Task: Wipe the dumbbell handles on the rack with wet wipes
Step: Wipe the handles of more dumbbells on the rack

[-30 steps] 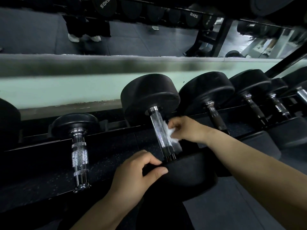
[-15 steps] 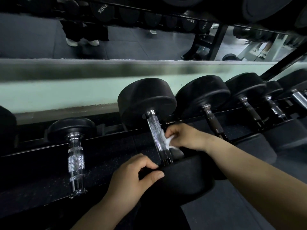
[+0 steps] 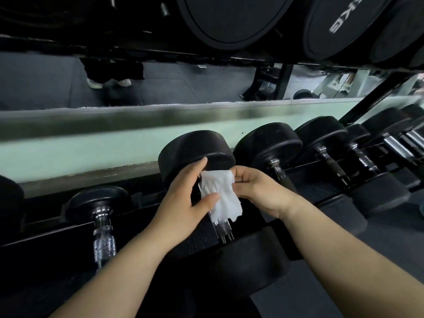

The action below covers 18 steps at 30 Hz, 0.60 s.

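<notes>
1. Setting: a gym. The rack (image 3: 57,226) stands against a pale green wall strip with a mirror (image 3: 183,83) above it. Larger dumbbells sit on the upper tier.
2. Work item: the handle (image 3: 222,229) in the middle of the lower tier slopes toward you between two black heads. The wipe (image 3: 220,196) drapes over its upper part, so only the lower chrome end shows.
3. Left hand (image 3: 183,203): your thumb pinches the wipe's left edge and your fingers reach behind.
4. Right hand (image 3: 259,191): your fingertips pinch the wipe's upper right edge. Together the hands hold it spread.
5. Handling, wipe: it looks thin, limp and damp, so it is likely to bunch or tear on knurling. Wrap it round the bar and grip through it.
6. Handling, handle: rigid metal, probably slick once wet. The dumbbell looks heavy and seated, so it should need no lifting.
7. Neighbouring handles, left (image 3: 103,237) and right (image 3: 278,171): I cannot tell whether they have been wiped.
</notes>
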Each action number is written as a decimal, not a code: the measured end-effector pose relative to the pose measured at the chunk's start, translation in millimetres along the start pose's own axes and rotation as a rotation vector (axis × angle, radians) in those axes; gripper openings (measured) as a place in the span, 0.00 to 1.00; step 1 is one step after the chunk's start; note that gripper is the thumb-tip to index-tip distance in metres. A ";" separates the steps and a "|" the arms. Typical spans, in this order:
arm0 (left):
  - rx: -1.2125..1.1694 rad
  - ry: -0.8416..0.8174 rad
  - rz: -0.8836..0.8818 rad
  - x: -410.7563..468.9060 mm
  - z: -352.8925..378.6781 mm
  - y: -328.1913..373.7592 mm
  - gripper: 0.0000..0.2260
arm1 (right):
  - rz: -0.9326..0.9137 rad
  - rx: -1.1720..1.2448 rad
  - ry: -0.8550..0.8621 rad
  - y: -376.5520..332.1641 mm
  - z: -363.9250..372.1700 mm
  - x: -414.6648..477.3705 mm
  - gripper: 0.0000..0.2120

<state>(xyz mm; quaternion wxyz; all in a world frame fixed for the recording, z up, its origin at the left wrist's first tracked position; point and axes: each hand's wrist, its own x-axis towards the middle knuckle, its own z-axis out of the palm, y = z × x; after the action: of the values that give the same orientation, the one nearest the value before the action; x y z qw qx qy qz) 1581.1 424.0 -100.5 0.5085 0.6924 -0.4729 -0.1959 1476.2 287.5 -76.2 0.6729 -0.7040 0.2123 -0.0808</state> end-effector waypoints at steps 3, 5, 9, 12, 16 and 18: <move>0.046 -0.023 -0.042 12.5 -4.3 6.6 0.10 | -0.014 -0.062 0.035 -2.9 7.7 -1.6 0.12; 0.006 0.025 -0.091 14.4 -8.0 4.0 0.07 | -0.031 -0.172 0.104 -4.0 11.3 -4.3 0.12; -0.050 0.058 -0.209 4.9 -13.5 -4.8 0.10 | -0.055 -0.368 0.302 2.2 11.8 -13.4 0.15; -0.018 0.123 -0.331 -2.3 -12.1 -21.8 0.09 | -0.037 -0.434 0.410 14.5 10.6 -24.9 0.15; 0.051 0.218 -0.442 -4.6 -4.9 -40.1 0.10 | 0.016 -0.484 0.565 34.5 14.2 -44.5 0.09; 0.000 0.226 -0.446 -0.8 5.6 -44.4 0.07 | 0.069 -0.425 0.630 42.0 18.6 -49.0 0.13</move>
<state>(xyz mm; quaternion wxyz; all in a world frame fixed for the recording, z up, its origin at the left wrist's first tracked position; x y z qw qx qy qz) 1596.8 423.4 -142.4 0.5023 0.7972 -0.2487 -0.2244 1431.7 324.3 -110.4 0.4160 -0.7610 0.4442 -0.2248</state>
